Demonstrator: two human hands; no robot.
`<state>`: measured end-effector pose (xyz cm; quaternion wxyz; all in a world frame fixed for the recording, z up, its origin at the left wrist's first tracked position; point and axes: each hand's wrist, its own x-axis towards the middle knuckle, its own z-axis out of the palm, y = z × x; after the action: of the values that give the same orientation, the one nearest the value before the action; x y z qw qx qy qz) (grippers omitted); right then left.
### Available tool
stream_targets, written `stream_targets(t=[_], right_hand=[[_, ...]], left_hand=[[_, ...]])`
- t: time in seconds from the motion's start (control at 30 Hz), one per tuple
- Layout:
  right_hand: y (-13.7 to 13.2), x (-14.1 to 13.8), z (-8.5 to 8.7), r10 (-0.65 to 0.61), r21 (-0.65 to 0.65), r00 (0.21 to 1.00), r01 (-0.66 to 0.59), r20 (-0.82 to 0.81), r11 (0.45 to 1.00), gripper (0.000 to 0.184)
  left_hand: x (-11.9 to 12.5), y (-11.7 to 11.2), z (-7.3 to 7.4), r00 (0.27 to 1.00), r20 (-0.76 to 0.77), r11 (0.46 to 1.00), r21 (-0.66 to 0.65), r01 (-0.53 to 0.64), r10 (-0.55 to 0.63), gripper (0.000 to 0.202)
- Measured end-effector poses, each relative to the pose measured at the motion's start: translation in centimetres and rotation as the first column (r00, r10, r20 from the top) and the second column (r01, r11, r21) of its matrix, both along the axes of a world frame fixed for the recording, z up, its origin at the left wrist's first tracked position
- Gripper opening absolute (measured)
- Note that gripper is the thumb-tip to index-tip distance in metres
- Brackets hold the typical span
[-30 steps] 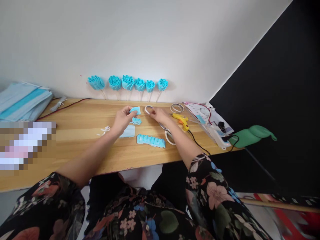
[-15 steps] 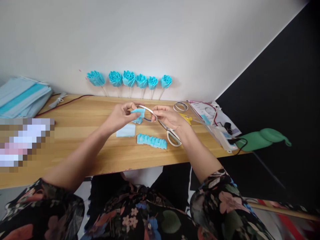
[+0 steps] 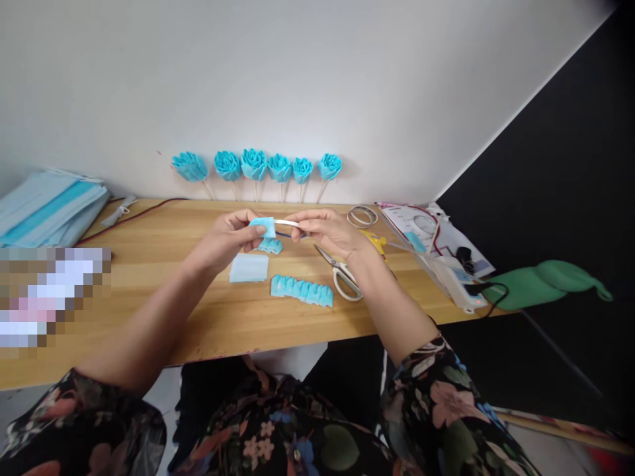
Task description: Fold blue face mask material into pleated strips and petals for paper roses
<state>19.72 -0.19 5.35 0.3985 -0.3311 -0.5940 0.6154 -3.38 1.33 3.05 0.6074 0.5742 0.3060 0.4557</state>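
My left hand (image 3: 225, 239) pinches a small blue fabric piece (image 3: 263, 227) above the wooden table (image 3: 163, 264). My right hand (image 3: 330, 231) pinches the other end of a thin white strip (image 3: 286, 223) that runs from that piece. Both hands are raised a little over the table. Under them lie a small pleated blue scrap (image 3: 271, 246), a flat pale-blue square (image 3: 249, 268) and a long pleated blue strip (image 3: 301, 290). White-handled scissors (image 3: 341, 272) lie just right of the strip, below my right wrist.
Several blue fabric roses (image 3: 254, 164) on sticks lean against the wall. A stack of blue face masks (image 3: 47, 208) sits far left. A yellow glue gun (image 3: 373, 240), wire coil (image 3: 362, 215), clear packet (image 3: 436, 241) and green object (image 3: 546, 281) lie right.
My right hand took the looped white strip from the table and brought it to the blue piece in my left hand. The strip is now pulled out straight between both hands.
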Motion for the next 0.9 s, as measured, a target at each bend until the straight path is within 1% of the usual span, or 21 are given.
stream_targets(t=[0.1,0.2,0.27,0.33,0.4,0.5,0.6,0.7,0.8,0.9], right_hand=[[0.2,0.2,-0.2,0.009,0.007,0.998,-0.008,-0.066,1.000,0.022],[0.2,0.2,-0.7,0.004,0.021,0.989,-0.001,-0.148,1.000,0.023],[0.1,0.2,-1.2,-0.019,0.025,0.981,0.024,-0.194,0.999,0.024],[0.1,0.2,-1.8,-0.059,0.015,0.973,0.064,-0.222,0.998,0.025],[0.1,0.4,-2.5,-0.100,-0.004,0.967,0.102,-0.235,0.995,0.027],[0.1,0.7,-3.3,-0.139,-0.025,0.961,0.136,-0.238,0.990,0.028],[0.0,0.7,-3.7,-0.145,-0.036,0.969,0.140,-0.203,0.989,0.024],[-0.1,0.4,-3.8,-0.123,-0.057,0.977,0.115,-0.176,0.992,0.023],[-0.2,-0.1,-3.8,-0.113,-0.069,0.975,0.101,-0.192,0.992,0.021],[-0.3,-0.4,-3.7,-0.122,-0.068,0.963,0.109,-0.242,0.992,0.021]], left_hand=[[-0.1,0.2,-0.2,0.994,0.113,0.997,-0.073,0.017,-0.009,0.034],[-0.1,0.3,-0.3,0.981,0.185,0.990,-0.113,0.085,-0.063,0.031],[0.2,0.2,-0.5,0.969,0.234,0.985,-0.132,0.111,-0.078,0.031],[0.6,0.1,-0.6,0.960,0.273,0.982,-0.154,0.113,-0.068,0.032],[0.9,0.0,-0.8,0.966,0.241,0.978,-0.162,0.131,-0.090,0.033],[0.8,0.3,-1.4,0.989,0.099,0.984,-0.127,0.126,-0.114,0.036],[0.1,0.6,-1.7,0.995,-0.041,0.996,-0.018,0.085,-0.086,0.034],[-0.2,0.3,-1.3,0.988,-0.142,0.993,0.085,0.078,-0.065,0.031],[0.1,-0.1,-0.9,0.977,-0.201,0.992,0.091,0.087,-0.068,0.033],[0.4,-0.1,-1.1,0.979,-0.166,0.991,0.047,0.126,-0.116,0.032]])
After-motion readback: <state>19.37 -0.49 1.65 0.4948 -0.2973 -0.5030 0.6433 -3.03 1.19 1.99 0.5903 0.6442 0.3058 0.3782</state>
